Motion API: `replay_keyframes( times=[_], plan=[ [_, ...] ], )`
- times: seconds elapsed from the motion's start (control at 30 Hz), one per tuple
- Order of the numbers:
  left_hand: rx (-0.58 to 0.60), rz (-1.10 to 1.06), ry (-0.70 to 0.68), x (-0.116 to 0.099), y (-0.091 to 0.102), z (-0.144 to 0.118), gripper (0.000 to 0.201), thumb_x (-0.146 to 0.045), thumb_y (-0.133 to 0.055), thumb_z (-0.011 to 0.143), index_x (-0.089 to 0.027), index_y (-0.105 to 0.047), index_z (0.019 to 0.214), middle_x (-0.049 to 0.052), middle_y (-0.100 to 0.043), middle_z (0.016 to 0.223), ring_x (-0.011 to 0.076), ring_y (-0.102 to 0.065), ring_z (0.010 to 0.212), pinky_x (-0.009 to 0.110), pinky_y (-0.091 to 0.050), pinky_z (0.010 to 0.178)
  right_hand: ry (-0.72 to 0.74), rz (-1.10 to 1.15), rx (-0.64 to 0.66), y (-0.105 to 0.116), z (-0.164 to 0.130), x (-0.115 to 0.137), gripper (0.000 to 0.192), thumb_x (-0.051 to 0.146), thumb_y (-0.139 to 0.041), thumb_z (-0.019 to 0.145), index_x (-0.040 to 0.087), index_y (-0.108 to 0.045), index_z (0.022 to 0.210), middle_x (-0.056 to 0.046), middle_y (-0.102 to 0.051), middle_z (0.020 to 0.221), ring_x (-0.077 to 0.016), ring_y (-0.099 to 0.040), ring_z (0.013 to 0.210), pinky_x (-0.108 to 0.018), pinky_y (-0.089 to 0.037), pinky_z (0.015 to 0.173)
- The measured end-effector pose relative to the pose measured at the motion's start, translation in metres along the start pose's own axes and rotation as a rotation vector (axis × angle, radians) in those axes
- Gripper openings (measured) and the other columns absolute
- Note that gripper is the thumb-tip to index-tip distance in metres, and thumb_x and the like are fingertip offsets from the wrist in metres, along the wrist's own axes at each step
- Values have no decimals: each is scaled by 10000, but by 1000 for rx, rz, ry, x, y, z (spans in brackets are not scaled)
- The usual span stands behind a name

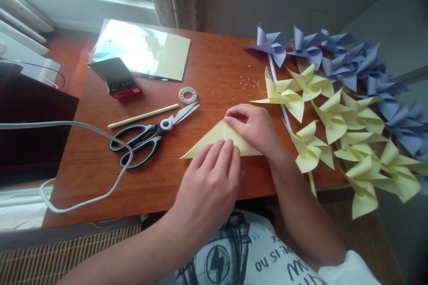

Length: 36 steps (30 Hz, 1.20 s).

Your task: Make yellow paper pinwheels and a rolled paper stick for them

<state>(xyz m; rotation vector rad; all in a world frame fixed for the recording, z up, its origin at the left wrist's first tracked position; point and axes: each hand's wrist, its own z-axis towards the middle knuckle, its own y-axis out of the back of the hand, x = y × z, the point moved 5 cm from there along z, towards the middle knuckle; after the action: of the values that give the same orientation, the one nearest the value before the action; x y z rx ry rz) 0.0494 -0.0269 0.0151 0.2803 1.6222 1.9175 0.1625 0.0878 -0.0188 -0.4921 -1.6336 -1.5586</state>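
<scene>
From the left, we see a white cable (pixel 33 124) looping over the wooden table (pixel 157 196) and across the handles of the scissors (pixel 156 132), whose blades stand slightly apart; above them we have a red box (pixel 125 92) with its flap raised, a thin yellow stick (pixel 143 116), a glossy packet (pixel 130 46) with yellow paper at its right, and a tape roll (pixel 181 95); near the front edge, before us, lies the folded yellow paper (pixel 219 134), a triangle with its peak away from us; our left hand (pixel 210 178) rests fingertips on its middle, fingers together and bent, though we cannot tell whether it grips; our right hand (pixel 252 127) pinches the peak between thumb and forefinger; beyond it we see scattered crumbs (pixel 251 83), then yellow pinwheels (pixel 331 116) and, behind and farther right, purple pinwheels (pixel 356 64).
</scene>
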Motion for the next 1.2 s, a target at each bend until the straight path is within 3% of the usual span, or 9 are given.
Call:
replay_keyframes(
  times=[0.1,0.27,0.67,0.87,1.2],
  plan=[
    [93,53,-22,-10,-17,-5,448,-194,-455,966,12,-568,1346,253,-561,1433,355,-547,1330,481,-442,1120,-2,-60,-32,-2,4,-5,112,158,-649,855,218,-723,795,-15,-721,835,-176,-655,796,-290,-499,752],
    [149,75,-3,-10,-33,-5,506,-238,-418,994,47,-513,1400,265,-487,1493,369,-477,1395,487,-399,1168,0,-144,-44,-5,7,-8,108,142,-659,848,203,-729,794,-29,-707,836,-185,-640,805,-303,-487,763],
    [185,86,11,-11,-45,-10,604,-346,-420,1000,71,-461,1435,284,-417,1532,388,-413,1435,487,-352,1193,19,-198,-71,-9,7,-13,104,146,-673,865,194,-746,809,-35,-703,840,-196,-631,831,-315,-489,786],
    [208,62,12,-12,-53,-17,836,-588,-388,981,78,-376,1487,291,-324,1582,399,-285,1497,501,-249,1239,27,-220,-97,-11,7,-16,105,155,-687,866,217,-749,809,-18,-701,849,-199,-632,847,-319,-493,799],
    [227,-7,-32,-9,-61,-24,1072,-784,-317,892,75,-270,1531,320,-184,1620,429,-120,1534,533,-138,1252,19,-233,-100,-10,6,-15,108,157,-691,867,224,-742,801,-18,-700,848,-205,-629,861,-324,-492,805]
  ],
)
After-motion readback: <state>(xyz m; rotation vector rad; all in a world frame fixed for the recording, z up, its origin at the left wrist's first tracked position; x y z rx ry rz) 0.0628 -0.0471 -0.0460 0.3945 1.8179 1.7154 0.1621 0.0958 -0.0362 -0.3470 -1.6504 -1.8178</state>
